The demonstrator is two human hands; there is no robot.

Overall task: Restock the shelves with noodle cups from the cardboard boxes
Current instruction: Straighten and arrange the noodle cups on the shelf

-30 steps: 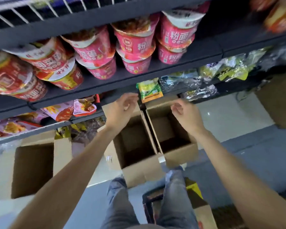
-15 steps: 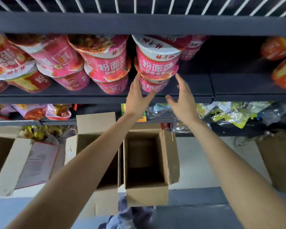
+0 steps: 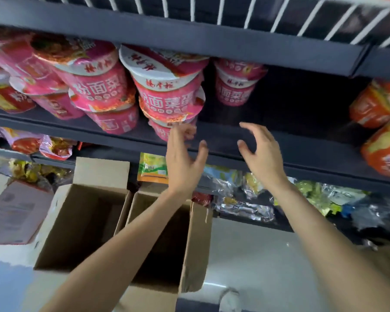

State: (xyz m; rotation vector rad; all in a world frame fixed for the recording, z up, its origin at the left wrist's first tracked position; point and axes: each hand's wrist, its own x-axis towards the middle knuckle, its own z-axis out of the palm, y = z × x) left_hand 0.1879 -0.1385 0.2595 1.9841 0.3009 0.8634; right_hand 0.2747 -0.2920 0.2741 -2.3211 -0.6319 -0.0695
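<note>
Much of the view is softened by motion blur, most strongly at the left edge, where the printing on the outermost pink noodle cups [image 3: 20, 70] cannot be read. The fingertips of the left hand [image 3: 185, 158] are smeared against the lowest cup of the centre stack [image 3: 169, 95], so contact there cannot be confirmed. The orange noodle cups [image 3: 376, 122] are cut off by the right edge, and the rear of the dark shelf [image 3: 279, 140] is lost in shadow behind a single pink cup [image 3: 235, 86]. Both forearms are raised from the lower edge toward the shelf front. The left hand is held upright with fingers extended and thumb spread, gripping nothing. The right hand [image 3: 261, 154] is held just beside it, apart from the cups, with fingers loosely curved and thumb out around empty air. The pink cups are seen as tapered tubs with glossy film lids and white rims, stacked two high and tilted, on the shelf directly above the hands. The shelf is formed of dark, matte panels, with white wire grating [image 3: 234, 12] overhead. Below the forearms, two open cardboard boxes [image 3: 167, 233] of plain brown corrugated board are stood side by side, touching, their interiors dark and no contents discernible. Crinkled foil and plastic snack packets [image 3: 241, 199] are laid on the lower shelf behind them.
</note>
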